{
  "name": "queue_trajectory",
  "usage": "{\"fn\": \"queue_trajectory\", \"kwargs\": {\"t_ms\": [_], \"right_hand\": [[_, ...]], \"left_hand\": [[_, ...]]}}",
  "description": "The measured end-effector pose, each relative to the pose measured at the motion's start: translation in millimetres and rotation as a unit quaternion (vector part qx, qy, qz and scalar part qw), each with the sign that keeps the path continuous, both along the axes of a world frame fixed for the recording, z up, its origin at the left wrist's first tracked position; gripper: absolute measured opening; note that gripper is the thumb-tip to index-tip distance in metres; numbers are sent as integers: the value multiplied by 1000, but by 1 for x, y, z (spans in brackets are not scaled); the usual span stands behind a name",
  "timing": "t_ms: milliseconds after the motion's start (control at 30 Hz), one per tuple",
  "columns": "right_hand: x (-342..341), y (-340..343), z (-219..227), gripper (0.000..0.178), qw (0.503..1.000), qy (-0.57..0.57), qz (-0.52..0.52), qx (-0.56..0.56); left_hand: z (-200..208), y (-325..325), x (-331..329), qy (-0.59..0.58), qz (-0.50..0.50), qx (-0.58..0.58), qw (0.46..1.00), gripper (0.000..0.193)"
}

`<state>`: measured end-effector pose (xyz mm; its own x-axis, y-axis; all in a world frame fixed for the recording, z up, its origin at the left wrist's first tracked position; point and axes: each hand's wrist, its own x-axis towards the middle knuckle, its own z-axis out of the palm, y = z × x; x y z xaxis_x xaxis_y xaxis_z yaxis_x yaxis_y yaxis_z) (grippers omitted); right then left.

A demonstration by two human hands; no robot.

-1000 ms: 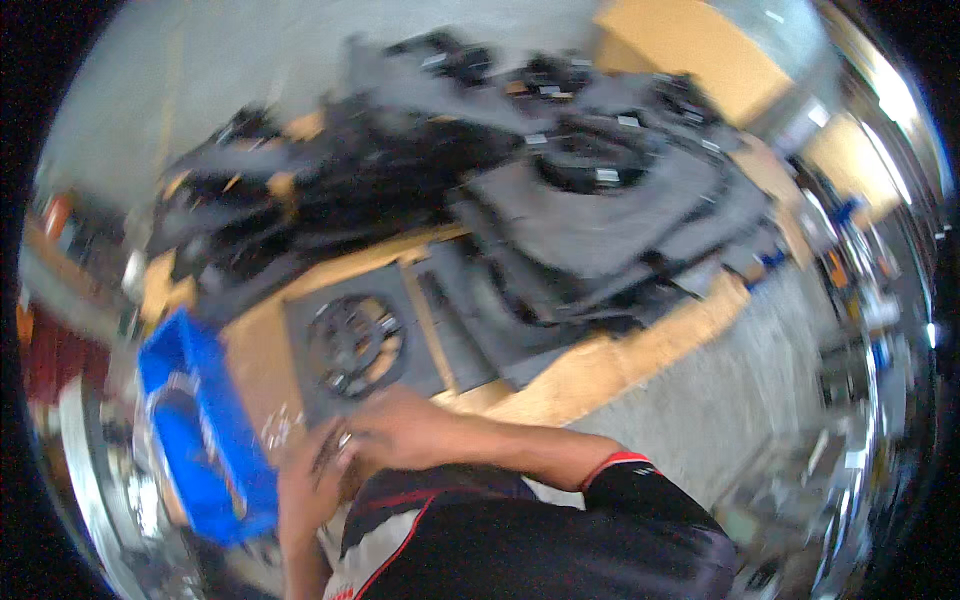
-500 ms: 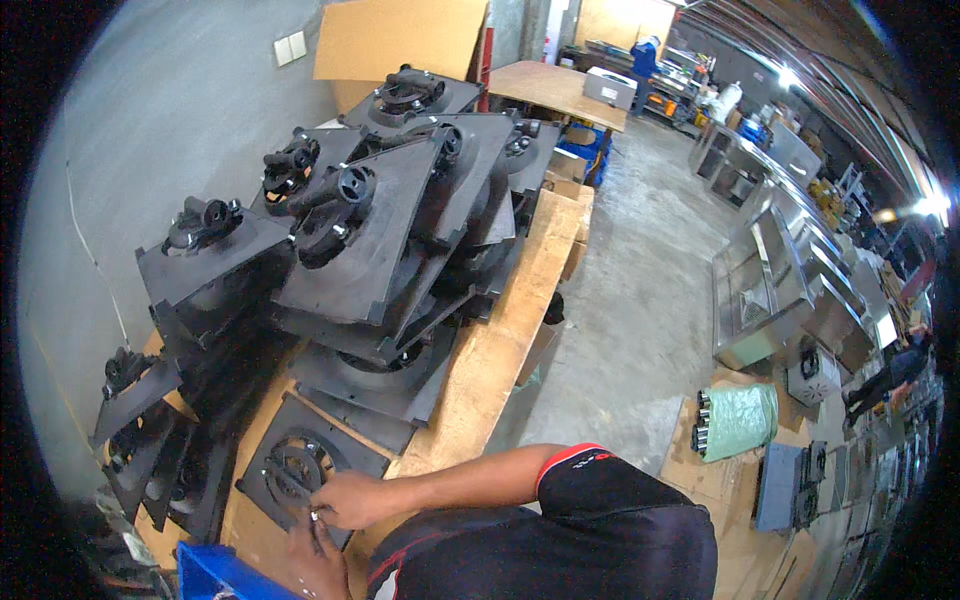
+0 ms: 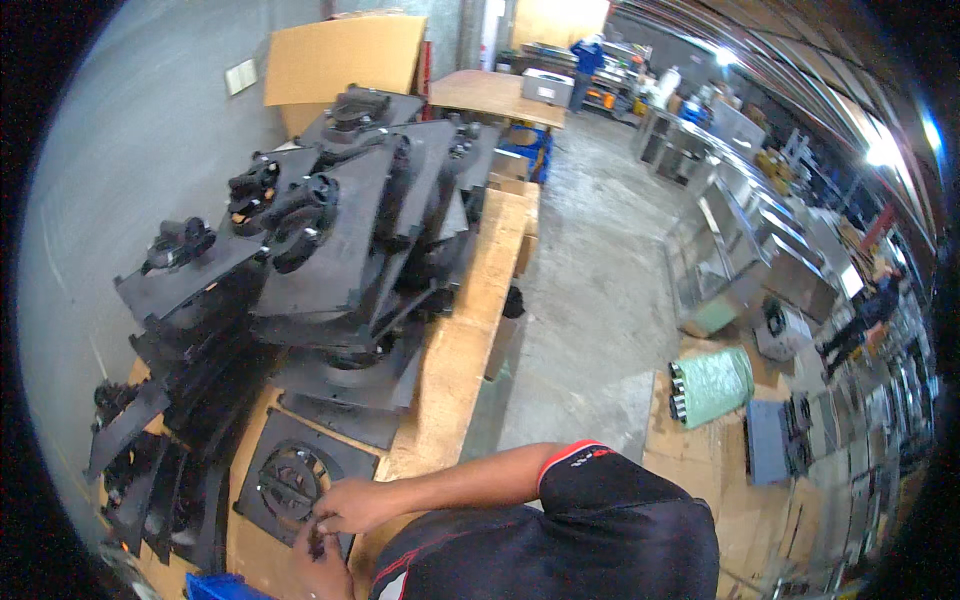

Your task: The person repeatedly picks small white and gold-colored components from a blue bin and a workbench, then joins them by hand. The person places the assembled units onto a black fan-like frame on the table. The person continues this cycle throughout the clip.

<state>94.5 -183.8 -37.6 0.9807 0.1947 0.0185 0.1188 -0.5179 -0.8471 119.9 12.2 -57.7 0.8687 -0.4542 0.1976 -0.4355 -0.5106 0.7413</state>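
A flat black square panel [image 3: 345, 455] with a round slotted opening lies on the wooden bench top in front of me. At its near edge my right hand [image 3: 355, 506] is closed, with thumb and fingers pinched together. My left hand [image 3: 320, 572] comes up from the lower edge, its fingertips bent and meeting those of the right. Something small and dark seems to sit between the fingertips, too small and covered to name. Beyond the panel rises a stack of similar black panels [image 3: 320, 270] with round black fittings on them.
A blue bin [image 3: 222, 587] stands at the lower left, close to my left hand. Leaning black panels [image 3: 150, 500] crowd the left side by the grey wall [image 3: 130, 150]. On the floor at right lie a green-wrapped bundle [image 3: 718, 385] and metal cabinets [image 3: 715, 265].
The view has swung, shifting the stack leftward and the blue bin lower. Both hands stay together at the panel's near edge; a shiny spot seen between the fingers earlier no longer shows.
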Motion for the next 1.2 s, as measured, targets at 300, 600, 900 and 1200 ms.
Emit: {"fn": "queue_trajectory", "kwargs": {"t_ms": [300,600,900,1200], "right_hand": [[-13,9,28,30,990,-108,95,-15],[-15,6,49,32,979,-179,94,-34],[-24,7,64,30,981,-126,69,-134],[-27,5,72,28,997,3,73,-39]], "left_hand": [[-12,38,0,445,-20,-301,843,38],[27,27,-10,407,-63,-310,857,40],[42,23,-28,320,-37,-378,868,17],[41,8,-24,192,56,-275,940,18]]}}
